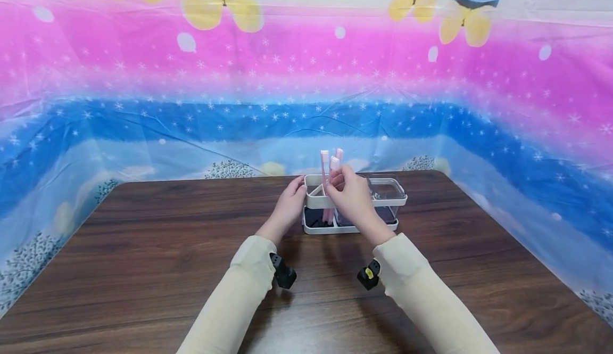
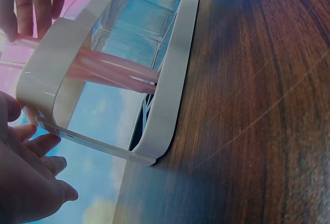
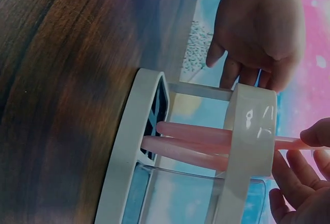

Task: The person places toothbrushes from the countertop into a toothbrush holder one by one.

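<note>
A white two-tier toothbrush holder (image 1: 355, 230) stands on the table, its tiers joined by clear uprights. Several pink toothbrushes (image 1: 324, 159) stand in its left compartment, bristle heads up; their lower handles (image 3: 191, 154) show between the tiers in the right wrist view. My right hand (image 1: 351, 197) pinches one pink toothbrush above the upper tier with thumb and fingers. At the holder's left end, my left hand (image 1: 289, 205) holds the upper tier, thumb toward the front; its lower fingers spread loosely in the left wrist view. Exactly which brush is pinched is partly hidden by the fingers.
Transparent cups (image 1: 387, 188) sit in the holder's right part, partly behind my right hand. The dark wood-grain table (image 1: 167, 269) extends around the holder. A printed pink and blue cloth (image 1: 230, 120) hangs behind and along both sides.
</note>
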`<action>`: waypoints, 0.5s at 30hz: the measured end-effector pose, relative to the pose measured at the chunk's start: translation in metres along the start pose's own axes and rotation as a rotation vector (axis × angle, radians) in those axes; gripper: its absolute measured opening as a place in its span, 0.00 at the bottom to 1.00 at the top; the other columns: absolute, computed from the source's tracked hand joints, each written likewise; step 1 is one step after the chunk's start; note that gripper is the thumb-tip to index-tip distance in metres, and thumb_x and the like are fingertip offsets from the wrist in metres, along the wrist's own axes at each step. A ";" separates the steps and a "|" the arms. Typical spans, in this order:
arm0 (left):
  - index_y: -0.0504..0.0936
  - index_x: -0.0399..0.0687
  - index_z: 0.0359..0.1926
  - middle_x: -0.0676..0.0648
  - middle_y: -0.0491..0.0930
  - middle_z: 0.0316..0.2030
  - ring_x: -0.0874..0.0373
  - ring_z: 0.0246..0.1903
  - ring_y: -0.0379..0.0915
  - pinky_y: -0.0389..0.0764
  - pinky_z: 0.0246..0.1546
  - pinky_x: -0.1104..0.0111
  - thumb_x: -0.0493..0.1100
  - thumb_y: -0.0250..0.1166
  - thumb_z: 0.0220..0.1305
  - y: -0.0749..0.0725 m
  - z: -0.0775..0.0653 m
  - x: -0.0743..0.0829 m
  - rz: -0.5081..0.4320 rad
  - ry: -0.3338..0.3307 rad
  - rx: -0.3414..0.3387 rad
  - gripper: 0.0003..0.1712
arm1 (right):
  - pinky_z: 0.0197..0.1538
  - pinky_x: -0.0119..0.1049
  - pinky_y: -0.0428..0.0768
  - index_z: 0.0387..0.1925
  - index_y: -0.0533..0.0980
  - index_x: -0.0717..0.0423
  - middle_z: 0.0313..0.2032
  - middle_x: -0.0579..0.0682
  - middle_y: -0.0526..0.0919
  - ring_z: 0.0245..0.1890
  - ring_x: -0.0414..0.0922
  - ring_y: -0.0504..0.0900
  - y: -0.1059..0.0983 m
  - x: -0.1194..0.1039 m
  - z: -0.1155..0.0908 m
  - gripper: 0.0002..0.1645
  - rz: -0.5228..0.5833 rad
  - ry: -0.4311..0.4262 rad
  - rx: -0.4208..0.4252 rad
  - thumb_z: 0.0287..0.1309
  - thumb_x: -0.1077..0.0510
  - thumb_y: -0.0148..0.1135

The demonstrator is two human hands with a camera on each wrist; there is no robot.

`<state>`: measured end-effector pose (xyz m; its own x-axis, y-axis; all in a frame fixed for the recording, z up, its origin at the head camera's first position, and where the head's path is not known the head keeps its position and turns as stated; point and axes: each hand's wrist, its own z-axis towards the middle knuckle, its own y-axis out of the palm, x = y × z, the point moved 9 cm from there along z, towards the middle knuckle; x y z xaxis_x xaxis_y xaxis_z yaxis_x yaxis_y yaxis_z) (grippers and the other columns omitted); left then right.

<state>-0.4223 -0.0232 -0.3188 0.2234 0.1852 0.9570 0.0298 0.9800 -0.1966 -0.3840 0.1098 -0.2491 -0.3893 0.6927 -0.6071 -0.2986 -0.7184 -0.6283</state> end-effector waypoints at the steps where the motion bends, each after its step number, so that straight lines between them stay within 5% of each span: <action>1: 0.61 0.45 0.64 0.42 0.64 0.61 0.50 0.62 0.58 0.59 0.63 0.58 0.45 0.41 0.69 0.000 0.000 0.000 0.001 0.000 0.000 0.24 | 0.36 0.38 0.82 0.36 0.71 0.54 0.32 0.51 0.81 0.32 0.44 0.81 0.001 0.001 0.000 0.10 -0.003 0.001 -0.001 0.53 0.54 0.58; 15: 0.61 0.45 0.64 0.42 0.64 0.61 0.49 0.62 0.57 0.59 0.63 0.57 0.45 0.42 0.69 0.000 -0.001 0.000 0.006 -0.005 0.005 0.24 | 0.34 0.36 0.81 0.34 0.71 0.55 0.30 0.51 0.82 0.31 0.43 0.80 0.006 0.002 -0.001 0.09 -0.022 -0.017 -0.020 0.51 0.57 0.58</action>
<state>-0.4218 -0.0234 -0.3193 0.2189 0.1918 0.9567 0.0231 0.9792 -0.2016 -0.3857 0.1067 -0.2550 -0.3978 0.7068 -0.5850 -0.2900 -0.7018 -0.6507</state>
